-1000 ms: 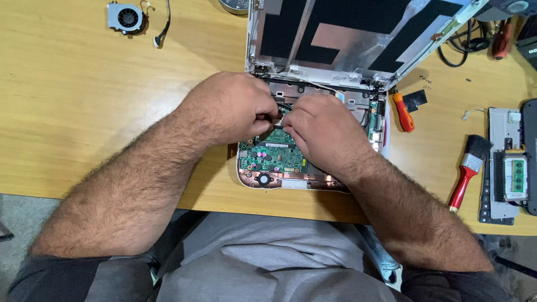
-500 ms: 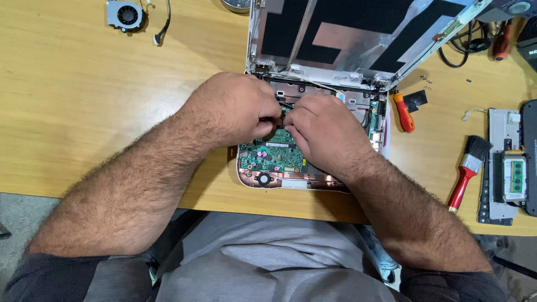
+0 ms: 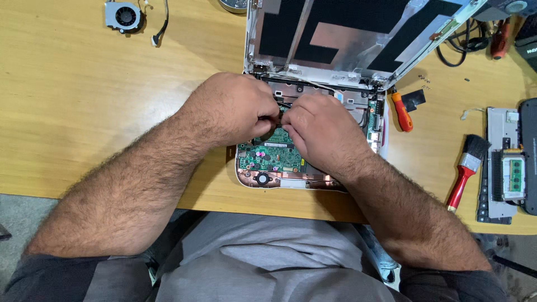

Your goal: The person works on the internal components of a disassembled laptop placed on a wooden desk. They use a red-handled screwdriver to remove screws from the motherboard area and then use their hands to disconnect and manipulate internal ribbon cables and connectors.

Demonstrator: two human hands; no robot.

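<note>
Hardly anything has moved since the earlier frames: both hands stay bunched over the open small laptop with its green circuit board. Left hand and right hand meet fingertip to fingertip, pinching a thin black wire just above the board. This looks like the wire-freeing step. Next comes a small, careful pull. An orange-handled screwdriver lies right of the right hand on the wooden table.

Well left of my hands I see a cooling fan; to their right, an orange screwdriver and a red-handled brush.
</note>
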